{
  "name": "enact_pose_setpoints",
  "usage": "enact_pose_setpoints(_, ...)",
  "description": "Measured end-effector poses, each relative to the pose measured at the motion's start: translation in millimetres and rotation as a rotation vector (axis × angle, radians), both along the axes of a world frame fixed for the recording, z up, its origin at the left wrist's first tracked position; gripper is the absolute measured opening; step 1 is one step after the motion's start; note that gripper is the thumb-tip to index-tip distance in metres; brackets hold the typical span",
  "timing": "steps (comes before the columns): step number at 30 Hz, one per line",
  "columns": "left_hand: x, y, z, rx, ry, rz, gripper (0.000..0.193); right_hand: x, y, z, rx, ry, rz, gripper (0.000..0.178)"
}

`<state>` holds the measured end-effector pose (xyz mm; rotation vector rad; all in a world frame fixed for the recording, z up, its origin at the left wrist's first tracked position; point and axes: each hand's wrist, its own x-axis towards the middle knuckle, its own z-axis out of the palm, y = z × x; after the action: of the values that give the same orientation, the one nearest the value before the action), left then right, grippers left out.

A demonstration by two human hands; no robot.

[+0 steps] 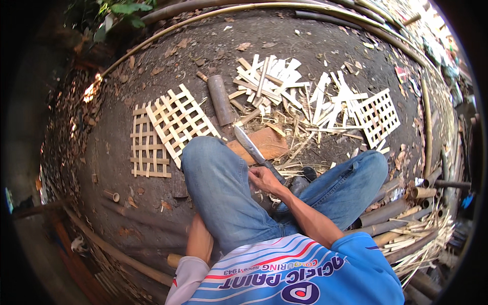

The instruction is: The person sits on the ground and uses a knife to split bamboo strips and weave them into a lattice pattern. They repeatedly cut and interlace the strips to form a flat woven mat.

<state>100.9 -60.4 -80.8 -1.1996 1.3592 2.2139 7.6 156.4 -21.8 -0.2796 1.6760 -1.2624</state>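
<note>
My right hand [264, 180] is between my bent knees, fingers curled closed toward the inner side of my left knee; what they hold, if anything, does not show. Right beside it is the dark handle of a large knife [248, 144], whose blade lies across a reddish-brown wooden block [269, 144]. Behind my left knee, my left hand is hidden almost wholly; only the left forearm [200, 238] shows, passing under the leg. Two woven bamboo lattice panels, a front one [181, 121] overlapping a back one [148, 147], lie on the ground left of the block.
Piles of pale bamboo strips [274, 76] lie ahead, with a thick brown bamboo tube [220, 100] beside them. Another lattice panel [378, 117] rests at the right. Cut bamboo poles [384, 212] are stacked by my right side. Long poles [203, 14] border the dirt ground at the far side.
</note>
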Motion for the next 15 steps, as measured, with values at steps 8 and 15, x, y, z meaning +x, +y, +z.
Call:
enact_pose_setpoints(8, -18.9, 15.4, 21.0, 0.04, -0.027, 0.0, 0.036, 5.1, 1.9, -4.0, 0.26, 0.04, 0.099, 0.039)
enact_pose_setpoints(15, -5.8, -7.4, -0.9, 0.107, 0.032, 0.039, 0.052, 12.3, 8.0, 0.9, -0.031, 0.094, -0.082, 0.04)
